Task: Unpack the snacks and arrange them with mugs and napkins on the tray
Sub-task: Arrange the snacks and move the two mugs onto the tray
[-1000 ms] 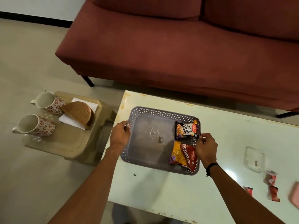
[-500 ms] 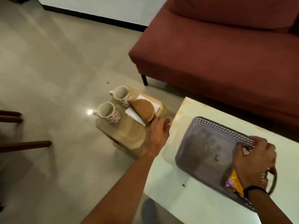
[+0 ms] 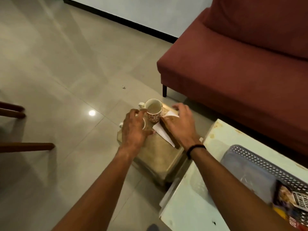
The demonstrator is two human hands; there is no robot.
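Near mug (image 3: 144, 125) mostly hidden under left hand (image 3: 134, 129); only rim sliver and handle show. Right hand (image 3: 180, 125) covers most of napkin holder (image 3: 168, 130), napkins (image 3: 160, 131) partly hidden. Tray (image 3: 250, 164) and snack packets (image 3: 293, 202) cut off at right edge. Grip states unclear, blurred.

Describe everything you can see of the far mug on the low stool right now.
The far mug is a cream ceramic cup with a red patterned band around its lower wall. It stands upright on the low stool, its mouth open to the camera and its inside looking empty. Its handle points left, away from the sofa. The left hand reaches in beside it, fingertips close to its rim; whether they touch is unclear. The wooden napkin holder sits just to its right.
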